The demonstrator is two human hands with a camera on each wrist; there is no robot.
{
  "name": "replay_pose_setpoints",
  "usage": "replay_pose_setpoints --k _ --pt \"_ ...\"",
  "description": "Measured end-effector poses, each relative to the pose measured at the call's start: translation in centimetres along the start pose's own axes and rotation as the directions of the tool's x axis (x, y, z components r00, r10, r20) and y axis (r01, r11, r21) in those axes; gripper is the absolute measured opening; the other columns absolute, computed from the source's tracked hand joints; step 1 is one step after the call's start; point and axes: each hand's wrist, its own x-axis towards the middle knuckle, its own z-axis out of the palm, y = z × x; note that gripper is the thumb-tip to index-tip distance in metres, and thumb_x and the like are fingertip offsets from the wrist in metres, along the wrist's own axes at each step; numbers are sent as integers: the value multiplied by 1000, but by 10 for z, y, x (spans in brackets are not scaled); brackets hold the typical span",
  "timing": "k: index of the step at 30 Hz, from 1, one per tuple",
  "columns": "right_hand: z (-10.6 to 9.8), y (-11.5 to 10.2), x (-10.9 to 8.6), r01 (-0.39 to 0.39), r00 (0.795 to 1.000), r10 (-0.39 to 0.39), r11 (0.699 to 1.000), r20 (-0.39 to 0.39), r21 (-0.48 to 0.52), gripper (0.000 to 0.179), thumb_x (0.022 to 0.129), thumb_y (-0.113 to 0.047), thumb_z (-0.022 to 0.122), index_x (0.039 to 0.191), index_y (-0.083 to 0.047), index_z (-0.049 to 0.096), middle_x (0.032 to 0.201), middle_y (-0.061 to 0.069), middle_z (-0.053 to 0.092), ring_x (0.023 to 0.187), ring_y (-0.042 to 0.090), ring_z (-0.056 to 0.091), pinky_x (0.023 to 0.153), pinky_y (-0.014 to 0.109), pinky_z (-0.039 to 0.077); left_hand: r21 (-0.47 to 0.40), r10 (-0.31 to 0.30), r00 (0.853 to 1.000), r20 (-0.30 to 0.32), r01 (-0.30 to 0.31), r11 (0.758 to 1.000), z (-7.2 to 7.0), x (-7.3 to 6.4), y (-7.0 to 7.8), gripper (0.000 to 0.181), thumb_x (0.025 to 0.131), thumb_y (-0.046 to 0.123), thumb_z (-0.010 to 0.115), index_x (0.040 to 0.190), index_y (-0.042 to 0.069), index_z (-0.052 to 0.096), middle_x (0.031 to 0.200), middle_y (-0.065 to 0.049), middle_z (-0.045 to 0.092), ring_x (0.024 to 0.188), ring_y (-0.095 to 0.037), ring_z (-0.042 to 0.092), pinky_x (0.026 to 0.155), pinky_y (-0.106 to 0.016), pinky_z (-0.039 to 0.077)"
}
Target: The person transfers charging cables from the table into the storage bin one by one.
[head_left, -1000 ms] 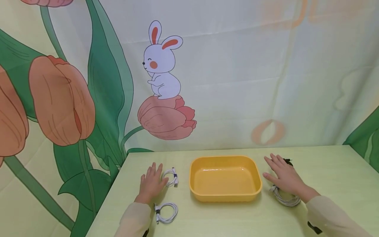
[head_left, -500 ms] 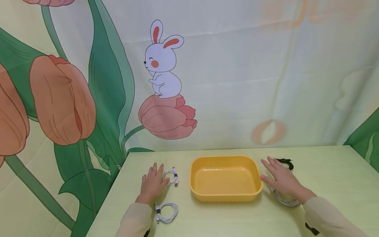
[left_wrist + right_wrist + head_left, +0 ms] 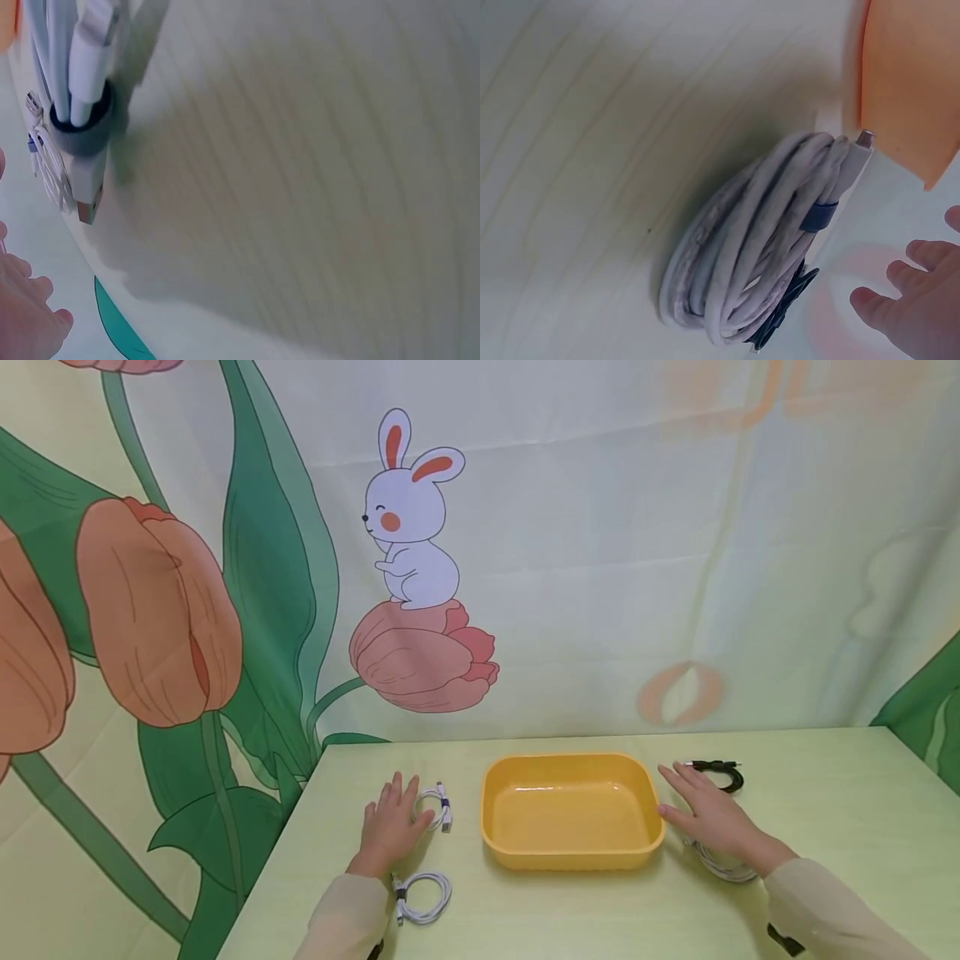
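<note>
A printed backdrop (image 3: 585,568) of tulips (image 3: 161,614) and a white rabbit (image 3: 412,556) rises along the far side of a pale counter (image 3: 577,914), where a yellow tray (image 3: 573,862) sits between a person's two hands. The left hand (image 3: 390,828) and the right hand (image 3: 714,820) reach out of beige sleeves (image 3: 348,910), fingers extended and unclenched. At right, a coiled grey cable (image 3: 757,232) bound with a navy band (image 3: 819,217) lies partly hidden by the right hand, one plug toward the tray. The near-left white cable (image 3: 401,897), coiled in a dark band, rests on the near side of the left hand. A far-left white cable (image 3: 445,805) lies just right of the left hand, and a black cable (image 3: 716,766) just beyond the right. Seen from above, whether either thumb touches the cable or tray it overlaps cannot be judged.
</note>
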Motion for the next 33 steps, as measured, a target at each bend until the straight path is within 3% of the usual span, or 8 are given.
replay_pose_setpoints --k 8,17,24,33 --pt "0 0 3 -11 1000 9 993 18 117 64 87 -39 51 135 -3 32 139 25 26 125 45 24 96 63 23 1 14 1000 -12 -14 1000 2 -1 3 64 88 43 44 140 10 23 146 -19 12 133 -38 14 101 -61 17" --pt "-2 -3 11 -43 999 38 964 23 262 60 83 -18 60 133 -1 33 135 25 34 120 44 33 94 59 31 -21 14 1000 -7 -14 1000 4 -1 4 65 88 43 44 140 11 23 146 -19 12 133 -38 13 101 -61 16" --pt "-3 -4 16 -68 997 55 953 53 295 61 81 -14 61 134 -1 33 133 24 36 113 45 40 84 54 41 -23 13 1000 -22 -13 1000 6 -1 2 65 87 42 47 139 9 25 145 -21 15 132 -38 17 100 -62 17" --pt "-4 -8 17 -99 995 84 945 61 311 59 81 -12 62 132 0 36 127 24 43 104 37 48 76 45 47 -29 -7 1000 -10 7 1000 8 0 2 66 87 42 46 140 10 24 145 -20 14 132 -38 16 100 -62 17"
